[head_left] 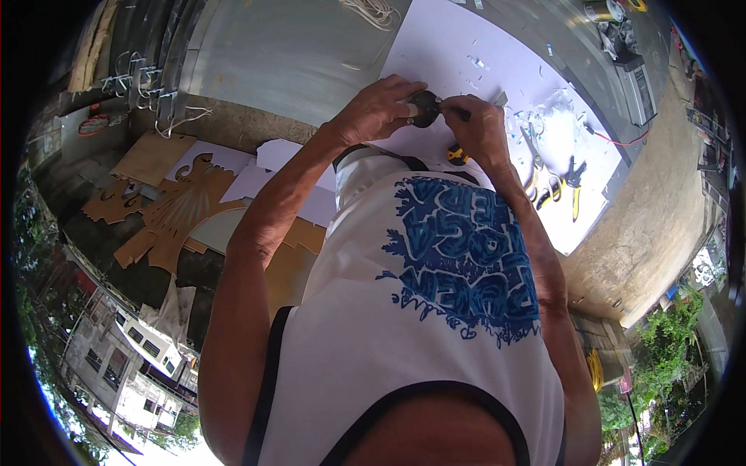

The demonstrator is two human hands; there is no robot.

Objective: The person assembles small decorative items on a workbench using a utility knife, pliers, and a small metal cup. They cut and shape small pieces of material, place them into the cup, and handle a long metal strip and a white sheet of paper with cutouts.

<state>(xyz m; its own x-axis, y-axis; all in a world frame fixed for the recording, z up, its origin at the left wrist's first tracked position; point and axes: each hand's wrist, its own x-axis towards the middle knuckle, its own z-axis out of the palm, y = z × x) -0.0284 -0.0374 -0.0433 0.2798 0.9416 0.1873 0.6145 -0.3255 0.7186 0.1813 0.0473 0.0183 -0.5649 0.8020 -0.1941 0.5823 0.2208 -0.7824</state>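
My left hand (377, 109) grips a dark rounded piece (424, 109) above a white sheet (435, 46); its exact kind is not clear. Close beside it, my right hand (480, 128) is closed in a pinch round a small dark-handled tool (460, 113), whose end meets the rounded piece. Fingers cover most of that tool. Near my waist, below the right hand, lies a yellow and black tool (458, 156), partly hidden. To the right on the sheet are pliers (575, 186) with black and yellow handles and another yellow-handled hand tool (550, 191).
Small clear and bluish scraps (478, 62) litter the sheet. A grey boxy device (639, 89) with a red wire (622, 142) stands at the right. Cut brown board shapes (186, 203) lie lower at left. White cord (371, 11) is coiled at the far edge.
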